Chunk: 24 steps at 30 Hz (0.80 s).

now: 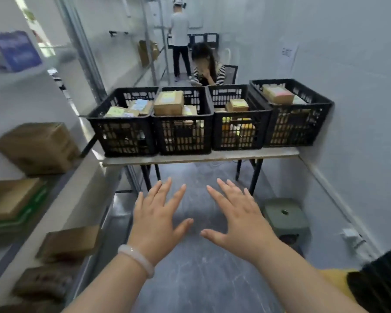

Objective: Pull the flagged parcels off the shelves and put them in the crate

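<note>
Both my hands hover palm-down over the floor in front of me, fingers spread and holding nothing: my left hand (158,220) wears a pale bangle, my right hand (239,218) is beside it. Ahead, several black slatted crates (122,134) stand in a row on a narrow table (201,155), each holding brown cardboard parcels (168,102) with coloured labels. White shelves (61,199) run along my left, carrying more brown parcels (38,147), blurred here; any flags on them cannot be made out.
A green stool (284,215) stands on the floor at the right, under the table's end. A white wall closes the right side. Beyond the table a person sits on a chair (230,74) and another person (180,37) stands farther back by a metal rack.
</note>
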{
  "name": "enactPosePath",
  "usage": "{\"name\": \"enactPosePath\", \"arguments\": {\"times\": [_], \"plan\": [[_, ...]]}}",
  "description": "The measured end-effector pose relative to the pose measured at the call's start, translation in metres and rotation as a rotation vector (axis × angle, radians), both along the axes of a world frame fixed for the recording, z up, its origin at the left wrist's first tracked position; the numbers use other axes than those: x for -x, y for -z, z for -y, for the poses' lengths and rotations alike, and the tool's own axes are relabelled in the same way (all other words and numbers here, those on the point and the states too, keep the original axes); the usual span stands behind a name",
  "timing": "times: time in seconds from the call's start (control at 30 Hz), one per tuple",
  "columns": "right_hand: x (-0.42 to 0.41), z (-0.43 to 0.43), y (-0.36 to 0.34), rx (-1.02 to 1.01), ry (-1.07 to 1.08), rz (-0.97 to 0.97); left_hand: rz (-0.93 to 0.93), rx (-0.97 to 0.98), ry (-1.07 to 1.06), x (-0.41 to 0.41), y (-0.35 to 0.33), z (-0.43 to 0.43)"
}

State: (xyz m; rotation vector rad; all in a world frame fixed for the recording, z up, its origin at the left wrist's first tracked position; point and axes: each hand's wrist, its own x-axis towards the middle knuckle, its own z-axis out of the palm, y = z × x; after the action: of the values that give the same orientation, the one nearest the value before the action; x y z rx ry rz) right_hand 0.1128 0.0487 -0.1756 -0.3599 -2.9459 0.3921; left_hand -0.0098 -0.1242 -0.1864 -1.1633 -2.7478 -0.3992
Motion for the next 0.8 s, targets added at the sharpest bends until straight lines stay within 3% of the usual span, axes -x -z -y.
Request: {"name": "enactPosePath", "arguments": {"times": [0.43,0.8], "plan": [[0.218,0.172,-0.007,-0.020,-0.491,-0.019,0.000,-0.074,-0.504,0.127,-0.007,0.203],[0.342,0.294,0.010,0.013,-0.800,0.015,0.099,-0.075,-0.892,0.159,0.017,0.301]]}}
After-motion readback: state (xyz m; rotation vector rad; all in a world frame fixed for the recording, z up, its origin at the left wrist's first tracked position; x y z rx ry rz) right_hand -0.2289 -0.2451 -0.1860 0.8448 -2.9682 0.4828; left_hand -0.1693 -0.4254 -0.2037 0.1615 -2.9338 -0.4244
